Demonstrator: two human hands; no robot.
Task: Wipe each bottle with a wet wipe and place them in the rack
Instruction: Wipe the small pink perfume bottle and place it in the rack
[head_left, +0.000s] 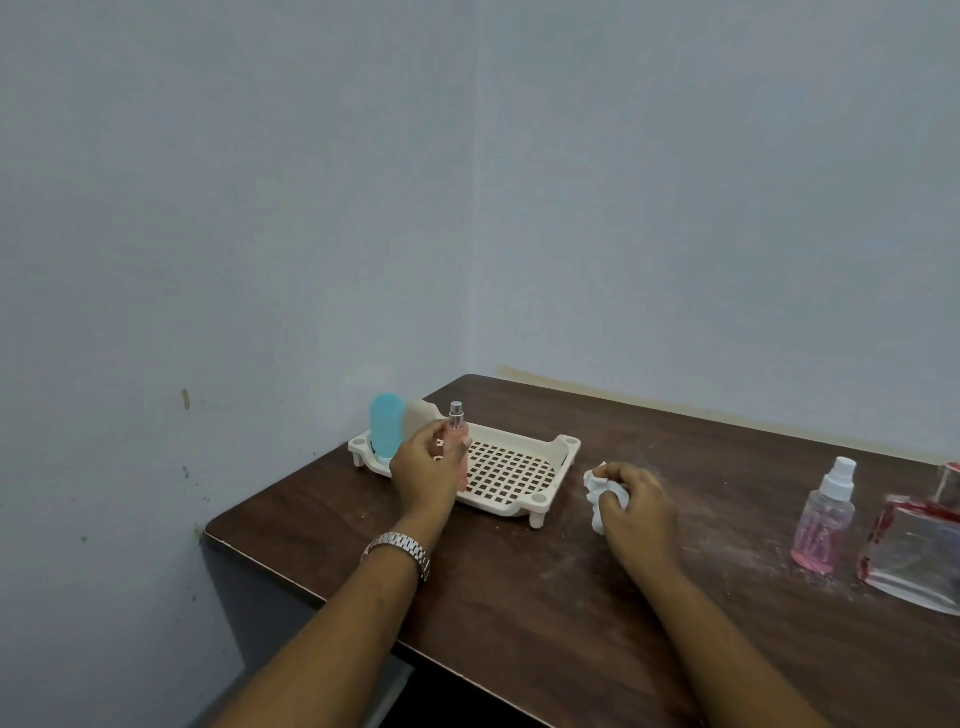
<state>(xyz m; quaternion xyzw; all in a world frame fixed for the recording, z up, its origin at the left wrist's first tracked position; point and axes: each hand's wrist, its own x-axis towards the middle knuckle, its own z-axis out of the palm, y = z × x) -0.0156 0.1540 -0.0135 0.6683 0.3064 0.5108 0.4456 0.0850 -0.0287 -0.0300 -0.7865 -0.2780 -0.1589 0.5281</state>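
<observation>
Pink and slender, the clear plastic spray bottle with a silver nozzle (459, 430) stands upright in the left hand (423, 475), whose fingers and thumb are wrapped round its body, and it hangs over the left part of the cream plastic rack with a gridded floor (570, 457). Whether its base touches the grid cannot be told, as the hand hides it. At the rack's far left end stand a rounded translucent blue bottle (387, 428) and, just beside it, a cream-coloured bottle (420, 415). To the right of the rack the right hand (636, 512) rests on the dark wooden table (519, 597), clenched round a crumpled white wet wipe (597, 493). Well apart, toward the right edge, wait a clear spray bottle with pink liquid and a white nozzle (823, 519) and a clear pouch with red trim (914, 556). The step in hand looks like placing this bottle; the next move calls for setting it down upright, letting go, then reaching right for the waiting spray bottle.
</observation>
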